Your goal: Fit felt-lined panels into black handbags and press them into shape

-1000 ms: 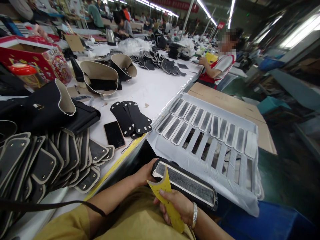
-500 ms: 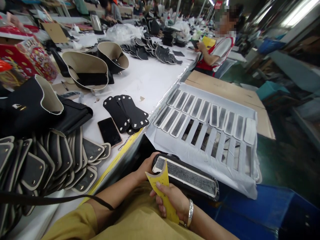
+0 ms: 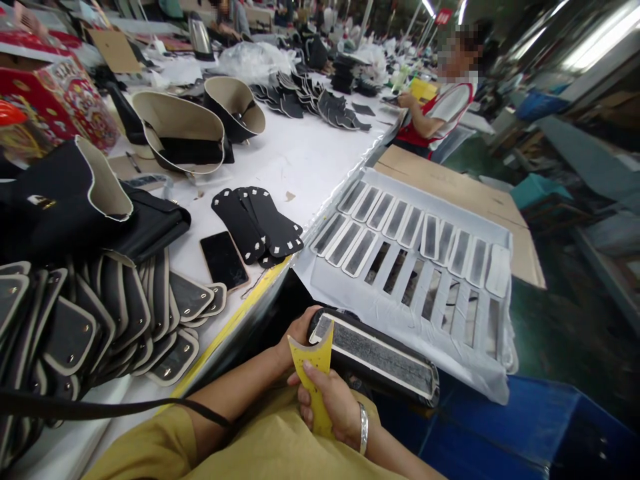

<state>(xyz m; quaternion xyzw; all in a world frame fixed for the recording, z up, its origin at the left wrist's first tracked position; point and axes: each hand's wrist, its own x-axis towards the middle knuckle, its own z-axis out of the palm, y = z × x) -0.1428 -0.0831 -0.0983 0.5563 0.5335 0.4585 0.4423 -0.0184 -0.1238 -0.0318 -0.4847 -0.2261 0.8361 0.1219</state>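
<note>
Two hands: the left hand holds one black padded strip, the right hand one yellow scraper. Beyond the fingers: one phone, one white stencil sheet.

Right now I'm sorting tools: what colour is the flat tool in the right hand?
Yellow: the flat tool shows best in the head view.
</note>
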